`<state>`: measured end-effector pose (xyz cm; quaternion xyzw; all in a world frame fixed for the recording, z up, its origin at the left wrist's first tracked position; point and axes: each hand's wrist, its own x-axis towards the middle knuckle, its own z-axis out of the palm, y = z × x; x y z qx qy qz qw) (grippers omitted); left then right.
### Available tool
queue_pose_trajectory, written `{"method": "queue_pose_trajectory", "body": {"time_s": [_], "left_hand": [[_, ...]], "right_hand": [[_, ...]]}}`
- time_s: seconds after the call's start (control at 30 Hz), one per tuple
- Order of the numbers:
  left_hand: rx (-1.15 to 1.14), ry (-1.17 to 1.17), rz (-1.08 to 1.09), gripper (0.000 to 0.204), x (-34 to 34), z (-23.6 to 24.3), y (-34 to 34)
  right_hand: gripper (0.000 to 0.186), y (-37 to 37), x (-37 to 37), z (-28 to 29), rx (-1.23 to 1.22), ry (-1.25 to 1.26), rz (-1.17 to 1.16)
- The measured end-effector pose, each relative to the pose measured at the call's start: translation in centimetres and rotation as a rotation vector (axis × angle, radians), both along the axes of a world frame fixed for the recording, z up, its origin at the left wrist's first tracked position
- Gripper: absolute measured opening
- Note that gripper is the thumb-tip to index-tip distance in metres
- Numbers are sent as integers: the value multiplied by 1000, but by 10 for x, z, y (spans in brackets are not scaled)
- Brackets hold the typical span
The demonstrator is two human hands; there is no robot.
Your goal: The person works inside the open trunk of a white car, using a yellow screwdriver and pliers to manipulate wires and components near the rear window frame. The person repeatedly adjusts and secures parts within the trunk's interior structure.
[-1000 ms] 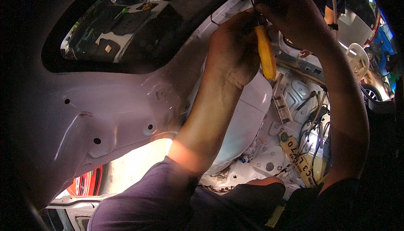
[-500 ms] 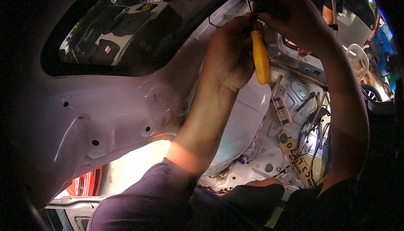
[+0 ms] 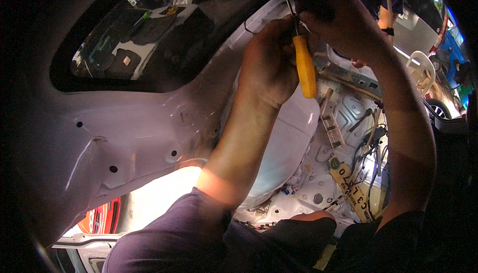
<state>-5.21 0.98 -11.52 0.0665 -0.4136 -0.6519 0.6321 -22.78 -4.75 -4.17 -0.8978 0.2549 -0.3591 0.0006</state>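
Fingers (image 3: pixel 283 27) of my left hand (image 3: pixel 265 64) pinched a near-upright screwdriver (image 3: pixel 304 64), slim shaft (image 3: pixel 289 5) pointing up-left, yellow handle (image 3: pixel 307 79) below them.

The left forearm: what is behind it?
Right of the left forearm, a pale rounded panel shows behind it; to its left, a greyish-purple panel and a bright opening. Whatever lies directly behind the forearm is covered and cannot be seen.
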Motion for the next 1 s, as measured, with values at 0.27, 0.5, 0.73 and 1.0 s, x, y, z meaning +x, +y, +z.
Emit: {"method": "queue_pose_trajectory", "body": {"time_s": [0.27, 0.5, 0.73, 1.0], "left_hand": [[62, 159, 78, 25, -21, 1, 9], [122, 77, 321, 21, -30, 4, 12], [107, -20, 354, 29, -23, 5, 5], [19, 203, 49, 30, -13, 5, 1]], "right_hand": [[27, 13, 4, -3, -54, -37, -58], [28, 15, 1, -7, -50, -92, -65], [24, 9, 2, 1, -34, 7, -81], [24, 13, 10, 3, 3, -37, -32]]}}
